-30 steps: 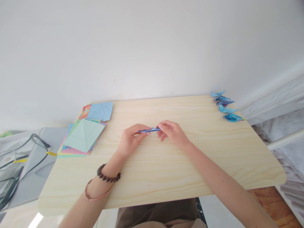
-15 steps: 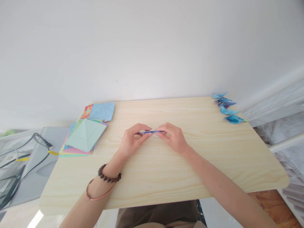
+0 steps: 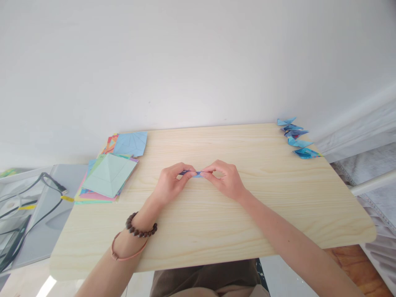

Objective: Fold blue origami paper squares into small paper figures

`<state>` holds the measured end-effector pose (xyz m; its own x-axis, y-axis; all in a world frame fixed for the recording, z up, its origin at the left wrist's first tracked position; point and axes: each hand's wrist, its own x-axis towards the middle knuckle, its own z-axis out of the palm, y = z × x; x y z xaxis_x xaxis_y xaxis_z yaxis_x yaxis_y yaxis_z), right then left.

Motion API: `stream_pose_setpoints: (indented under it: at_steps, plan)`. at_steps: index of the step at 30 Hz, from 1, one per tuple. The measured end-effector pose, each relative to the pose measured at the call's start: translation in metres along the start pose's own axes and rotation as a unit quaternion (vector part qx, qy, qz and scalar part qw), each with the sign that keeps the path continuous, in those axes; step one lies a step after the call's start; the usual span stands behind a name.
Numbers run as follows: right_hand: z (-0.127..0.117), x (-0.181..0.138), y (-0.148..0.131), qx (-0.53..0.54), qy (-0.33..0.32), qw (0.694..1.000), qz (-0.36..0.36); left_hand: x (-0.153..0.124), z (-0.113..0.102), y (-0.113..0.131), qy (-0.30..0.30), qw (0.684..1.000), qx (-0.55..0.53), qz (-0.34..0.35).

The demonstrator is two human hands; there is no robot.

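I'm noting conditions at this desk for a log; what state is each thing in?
Left hand: closed in a pinch on the folded blue paper
Right hand: closed in a pinch on the same paper
Folded blue paper: narrow, held by both hands
Blue paper shapes: folded, lined up
Pale green sheet: unfolded
Light blue sheet: unfolded, lined
Bead bracelet: worn

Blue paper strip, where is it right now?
In the head view, the blue paper strip is just below centre, pinched by the left hand and the right hand, over the pale tabletop.
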<state>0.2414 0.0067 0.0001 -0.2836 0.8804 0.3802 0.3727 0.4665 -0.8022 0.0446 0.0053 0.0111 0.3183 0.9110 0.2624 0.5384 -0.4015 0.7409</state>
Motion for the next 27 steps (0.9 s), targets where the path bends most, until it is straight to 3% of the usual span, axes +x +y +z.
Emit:
stream_pose_setpoints:
  at_steps: [8, 14, 20, 27]
  plan:
    - [-0.003, 0.0031, 0.0016, -0.002, 0.007, 0.999, 0.034, -0.0003, -0.0007, -0.0039, 0.015, 1.0, -0.009, -0.022]
    - [-0.0041, 0.0032, 0.0051, -0.023, 0.001, 0.999, -0.023, -0.0018, -0.0021, -0.0022, -0.009, 1.0, 0.0, -0.028]
    - [0.0014, 0.0006, 0.0061, -0.039, -0.03, 0.997, -0.067, -0.0011, -0.0002, -0.0017, -0.04, 0.999, -0.011, 0.023]
    - [-0.001, 0.0011, 0.0049, -0.004, -0.053, 0.998, -0.022, -0.0017, -0.0018, -0.0065, -0.053, 0.999, -0.002, 0.012]
